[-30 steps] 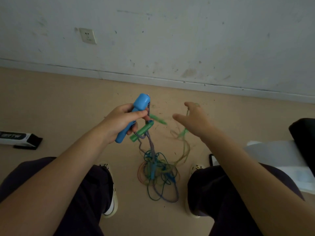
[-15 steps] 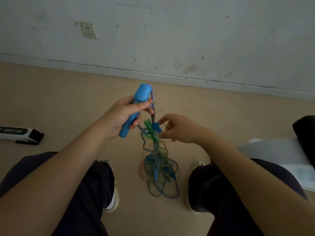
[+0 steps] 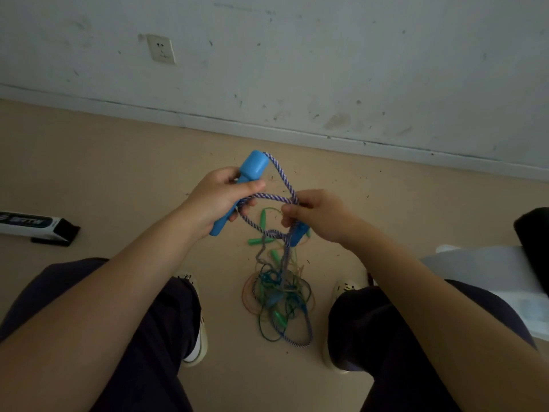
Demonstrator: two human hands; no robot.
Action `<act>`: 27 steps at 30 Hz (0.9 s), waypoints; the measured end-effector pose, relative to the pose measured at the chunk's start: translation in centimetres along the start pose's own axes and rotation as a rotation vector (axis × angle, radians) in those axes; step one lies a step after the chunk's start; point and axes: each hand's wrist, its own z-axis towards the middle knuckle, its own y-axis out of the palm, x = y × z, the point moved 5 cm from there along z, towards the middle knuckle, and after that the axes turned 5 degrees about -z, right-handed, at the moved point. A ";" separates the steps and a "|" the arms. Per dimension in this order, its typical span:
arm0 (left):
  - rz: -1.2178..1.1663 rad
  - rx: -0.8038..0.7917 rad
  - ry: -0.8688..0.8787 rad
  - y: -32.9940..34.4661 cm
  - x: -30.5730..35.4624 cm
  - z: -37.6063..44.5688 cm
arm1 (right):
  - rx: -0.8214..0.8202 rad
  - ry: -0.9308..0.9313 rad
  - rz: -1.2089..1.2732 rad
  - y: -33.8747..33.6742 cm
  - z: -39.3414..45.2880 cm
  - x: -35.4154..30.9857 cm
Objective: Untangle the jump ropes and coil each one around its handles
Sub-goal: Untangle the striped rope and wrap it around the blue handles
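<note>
Fingers of the left hand (image 3: 218,200) were curled round a blue handle (image 3: 237,190), which slanted with its thick capped end up and away from the person and its narrow end poking out below the palm. From that cap a blue-and-white braided rope (image 3: 282,179) ran down to the right hand (image 3: 319,214), crossed over itself there, and looped back toward the left hand's fingers. The right hand, just beside the left and slightly lower, pinched the braided rope at the crossing between thumb and curled fingers; a second blue handle (image 3: 297,234) hung right under it, partly hidden by the fingers. Below and between the two hands the braid dropped to the floor (image 3: 118,173), where it ran into a tangled heap of ropes (image 3: 280,295) in thin green, blue and orange cords lying between the person's two shoes. Green handles (image 3: 261,241) dangled or lay in the strands just under the hands, though which cord each belonged to could not be made out. Well to the left of the left hand, a black-and-white box (image 3: 35,226) lay on the floor, and beyond both hands a wall socket (image 3: 160,49) sat in the scuffed white wall.
</note>
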 end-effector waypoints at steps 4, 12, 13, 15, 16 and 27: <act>-0.078 0.126 0.064 -0.8 0.0 0.2 | -0.036 -0.033 -0.203 -0.8 -0.1 -0.4; 0.123 0.109 -0.016 -1.6 -0.5 0.8 | 0.212 -0.022 -0.018 -3.0 -0.3 0.0; 0.098 0.066 -0.041 -1.3 -0.6 0.7 | 0.241 -0.047 0.040 -3.3 -0.4 -0.3; 0.046 -0.044 -0.063 -0.2 -0.6 0.2 | 0.215 -0.073 0.192 -3.4 -0.7 -1.0; 0.041 -0.099 -0.062 0.6 -0.5 -0.1 | 0.176 -0.071 0.265 -3.2 -0.9 -1.3; 0.083 -0.326 -0.139 4.4 -1.0 -1.2 | 0.190 -0.089 0.568 -2.3 -0.7 -2.1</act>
